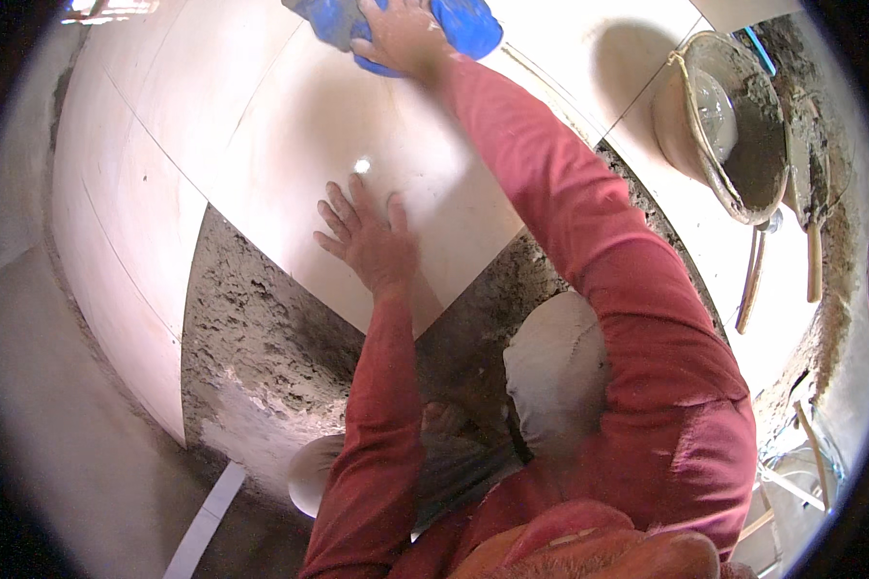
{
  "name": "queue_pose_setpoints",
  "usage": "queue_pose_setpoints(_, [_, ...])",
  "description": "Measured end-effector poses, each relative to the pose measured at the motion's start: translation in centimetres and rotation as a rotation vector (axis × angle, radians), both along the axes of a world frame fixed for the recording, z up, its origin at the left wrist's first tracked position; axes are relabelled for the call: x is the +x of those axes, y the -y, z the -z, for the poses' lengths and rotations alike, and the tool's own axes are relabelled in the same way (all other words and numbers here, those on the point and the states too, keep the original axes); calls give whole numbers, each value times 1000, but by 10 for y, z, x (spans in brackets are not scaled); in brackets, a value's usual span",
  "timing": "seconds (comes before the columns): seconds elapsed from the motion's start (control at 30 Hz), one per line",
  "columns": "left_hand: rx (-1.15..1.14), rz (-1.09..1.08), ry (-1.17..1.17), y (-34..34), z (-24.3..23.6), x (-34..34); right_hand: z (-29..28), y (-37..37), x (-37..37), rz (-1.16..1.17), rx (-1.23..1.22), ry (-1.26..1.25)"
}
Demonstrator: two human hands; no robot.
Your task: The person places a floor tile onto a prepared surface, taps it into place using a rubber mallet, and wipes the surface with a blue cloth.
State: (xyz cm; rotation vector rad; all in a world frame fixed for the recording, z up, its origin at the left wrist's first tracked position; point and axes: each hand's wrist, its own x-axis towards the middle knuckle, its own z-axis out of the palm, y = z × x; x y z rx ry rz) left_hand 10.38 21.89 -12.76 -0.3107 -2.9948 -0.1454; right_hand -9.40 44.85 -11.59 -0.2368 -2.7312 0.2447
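Note:
My left hand [372,239] lies with fingers spread on a pale floor tile [309,232], close to the tile's near corner. My right arm reaches far forward, and my right hand [406,37] grips and presses a crumpled blue and grey cloth [471,27] against the tiles. Part of that cloth is covered by the hand, and the upper edge of the picture cuts it off. Around the tile's near corner lies rough grey mortar [261,309], partly under my knees.
A bucket [681,116] with grey, wet contents stands at the right. Beside it lie tools with wooden handles [751,280]. A white strip [208,516] lies at lower left, and thin sticks and cords [811,463] are at lower right. Walls border both sides.

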Motion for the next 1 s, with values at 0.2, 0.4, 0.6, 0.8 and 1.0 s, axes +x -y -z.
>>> queue_pose_setpoints(0.2, [66, 5, 13, -2, -3, 3, 5, -26, 6, -54, -235, -122])
queue_pose_setpoints(0.4, [68, 3, 32, 1, 0, 4, 15, -67, 90, -62, -241, -10])
queue_pose_setpoints(0.6, [4, 9, -6, 4, 4, 3, 1, -90, 177, -55, -159, 34])
queue_pose_setpoints(0.8, [34, -15, 93, 5, -2, 3, -6, -117, 294, 51, -155, 241])
queue_pose_setpoints(1.0, [57, -27, 94, 6, -5, 4, -98, -121, 439, 292, -322, 512])
